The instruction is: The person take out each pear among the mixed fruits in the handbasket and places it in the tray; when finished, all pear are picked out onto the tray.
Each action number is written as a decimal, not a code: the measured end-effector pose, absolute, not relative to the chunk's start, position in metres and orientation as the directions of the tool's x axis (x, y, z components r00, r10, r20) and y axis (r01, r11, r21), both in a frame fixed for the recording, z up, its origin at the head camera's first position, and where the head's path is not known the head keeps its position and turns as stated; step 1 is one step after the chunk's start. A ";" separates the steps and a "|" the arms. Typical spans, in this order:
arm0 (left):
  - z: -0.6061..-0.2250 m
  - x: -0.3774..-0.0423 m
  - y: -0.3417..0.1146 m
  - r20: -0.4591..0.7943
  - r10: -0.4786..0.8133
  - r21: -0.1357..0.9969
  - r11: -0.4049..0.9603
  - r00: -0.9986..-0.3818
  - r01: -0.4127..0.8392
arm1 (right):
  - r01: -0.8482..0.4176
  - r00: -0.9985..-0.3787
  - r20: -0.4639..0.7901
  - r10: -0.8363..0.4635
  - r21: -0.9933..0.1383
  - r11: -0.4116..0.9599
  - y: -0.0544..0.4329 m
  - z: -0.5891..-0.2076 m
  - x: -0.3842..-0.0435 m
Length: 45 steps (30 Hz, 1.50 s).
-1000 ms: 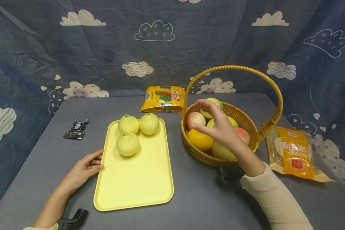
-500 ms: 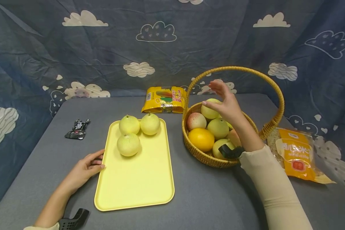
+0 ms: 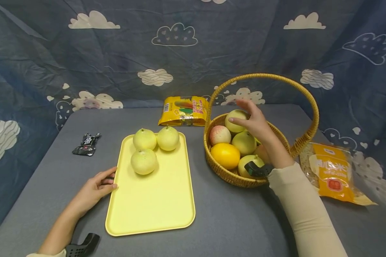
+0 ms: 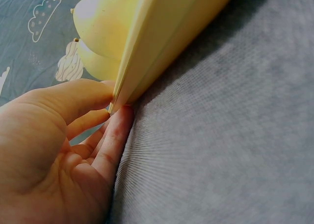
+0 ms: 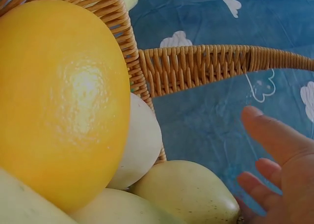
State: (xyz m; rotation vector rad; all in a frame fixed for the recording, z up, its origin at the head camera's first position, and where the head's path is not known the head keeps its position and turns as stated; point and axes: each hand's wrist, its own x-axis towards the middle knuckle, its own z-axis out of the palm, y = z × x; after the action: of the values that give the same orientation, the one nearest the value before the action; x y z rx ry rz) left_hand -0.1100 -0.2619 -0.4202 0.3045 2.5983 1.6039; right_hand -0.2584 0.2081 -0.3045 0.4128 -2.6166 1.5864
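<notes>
My left hand (image 3: 88, 192) pinches the left rim of a yellow tray (image 3: 157, 200); in the left wrist view the thumb lies over the tray edge (image 4: 162, 32) and fingers are below. Several round pale-green melons (image 3: 143, 161) lie at the tray's far end. Over the wicker basket (image 3: 226, 175), my right hand (image 3: 255, 121) hovers with thumb and fingers spread about a pale-green melon (image 3: 236, 121) at the back. In the right wrist view the fingers (image 5: 274, 135) look apart from the melon (image 5: 186, 192); whether some hidden fingertips touch it is unclear.
Also in the basket are a peach (image 3: 220, 135), an orange-yellow fruit (image 3: 225, 156) and more melons. Its tall handle (image 3: 263, 75) arches over the right hand. A yellow snack packet (image 3: 184, 110), a bag of grain (image 3: 334, 171) and a small black wrapper (image 3: 87, 144) lie around.
My right hand has moved back and right over the basket, then lowered toward the rear melon, its wrist leaving the front fruit more visible. The left hand and tray have stayed put.
</notes>
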 end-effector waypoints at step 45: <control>-0.416 -0.108 -0.261 0.032 0.205 0.895 0.430 -0.978 0.120 | -0.107 -0.991 0.047 -0.126 -0.843 0.527 0.214 -0.315 -0.265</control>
State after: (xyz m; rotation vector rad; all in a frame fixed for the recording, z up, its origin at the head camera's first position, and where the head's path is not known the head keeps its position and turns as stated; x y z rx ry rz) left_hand -0.1078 -0.2608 -0.4157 0.2942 2.5870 1.6087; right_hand -0.2651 0.2136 -0.3151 0.2107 -2.7624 1.5229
